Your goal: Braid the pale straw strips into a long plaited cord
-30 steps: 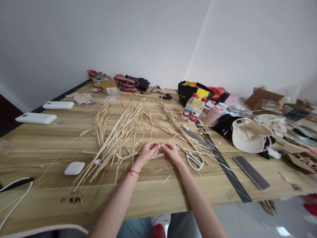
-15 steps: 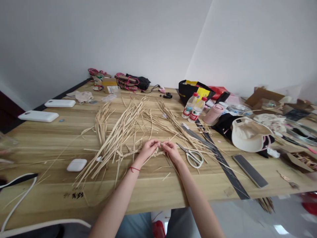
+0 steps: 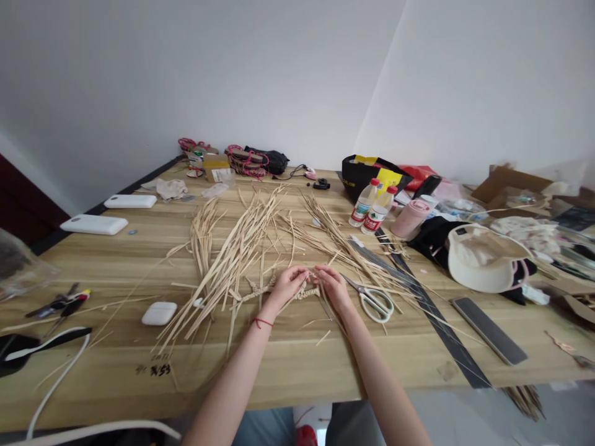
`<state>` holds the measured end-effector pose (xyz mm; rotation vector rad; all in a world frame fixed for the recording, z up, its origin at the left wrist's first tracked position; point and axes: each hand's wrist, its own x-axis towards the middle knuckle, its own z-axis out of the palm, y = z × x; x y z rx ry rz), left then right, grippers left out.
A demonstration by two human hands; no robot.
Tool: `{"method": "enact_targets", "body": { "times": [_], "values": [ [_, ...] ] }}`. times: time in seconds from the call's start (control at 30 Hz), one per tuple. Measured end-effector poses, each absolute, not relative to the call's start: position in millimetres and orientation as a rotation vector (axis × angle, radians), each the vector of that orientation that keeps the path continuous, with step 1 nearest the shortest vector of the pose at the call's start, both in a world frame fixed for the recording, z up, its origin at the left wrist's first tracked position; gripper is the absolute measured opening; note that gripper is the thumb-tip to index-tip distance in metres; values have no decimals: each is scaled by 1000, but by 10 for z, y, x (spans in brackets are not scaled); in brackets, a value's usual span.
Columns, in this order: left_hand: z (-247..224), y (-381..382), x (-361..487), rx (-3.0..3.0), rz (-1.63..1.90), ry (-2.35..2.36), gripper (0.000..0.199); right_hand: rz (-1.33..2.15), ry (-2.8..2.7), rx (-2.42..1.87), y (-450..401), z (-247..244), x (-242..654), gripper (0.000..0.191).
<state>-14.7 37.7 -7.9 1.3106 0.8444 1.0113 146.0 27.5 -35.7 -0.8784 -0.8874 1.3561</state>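
Note:
My left hand and my right hand meet close together over the table, fingers pinched on pale straw strips. Between and below them lies a braided straw piece; its knotted left part stretches out past my left wrist. One long strip trails from the right hand toward the table's front edge. Fingertips cover the exact spot being gripped. Scissors with pale handles lie just right of my right hand, blades apart. Loose straw strips spread in a big heap beyond my left hand.
More straw lies beyond my hands. Two water bottles, a pink cup and a white cap stand to the right. A grey slab lies nearer. At left are a white earphone case and white power banks.
The view has swung slightly left and up, so everything sits lower and farther right. Both hands stay together at the braided straw, with only small finger movements.

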Motion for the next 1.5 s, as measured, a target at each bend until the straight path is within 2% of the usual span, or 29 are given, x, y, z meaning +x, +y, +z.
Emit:
{"method": "enact_targets", "body": {
  "times": [0.73, 1.5],
  "values": [
    [-99, 383, -158, 1324, 997, 879, 45, 1355, -901, -888, 262, -359, 1459, 27],
    [-28, 356, -127, 1348, 1028, 926, 39, 1393, -894, -878, 266, -349, 1455, 30]
  ]
}}
